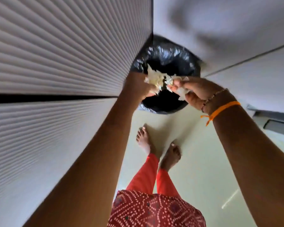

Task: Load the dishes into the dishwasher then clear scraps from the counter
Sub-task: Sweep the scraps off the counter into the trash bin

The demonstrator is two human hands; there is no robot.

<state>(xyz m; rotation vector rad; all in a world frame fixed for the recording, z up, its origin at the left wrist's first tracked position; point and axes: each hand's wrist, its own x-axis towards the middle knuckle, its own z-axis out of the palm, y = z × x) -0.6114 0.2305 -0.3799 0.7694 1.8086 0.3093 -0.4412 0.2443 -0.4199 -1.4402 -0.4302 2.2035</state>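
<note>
1. The view looks straight down at a black bin bag that lines a bin standing on the floor, in the corner between a ribbed white cabinet front and a smooth white panel.
2. Both hands are held over the open mouth of the bag, close together.
3. The left hand carries a heap of pale, whitish scraps; its fingers are curled around the heap, so its grip is closed on the scraps.
4. The right hand pinches more pale scraps between the thumb and the fingers, just beside the left hand; its grip is also closed on them.
5. The scraps hang directly above the dark inside of the bag. I cannot tell whether any piece already lies inside.
6. The right wrist wears an orange thread and a thin beaded bracelet.
7. Below the hands, two bare feet stand on the pale floor, with red trousers and a red patterned garment above them.
</note>
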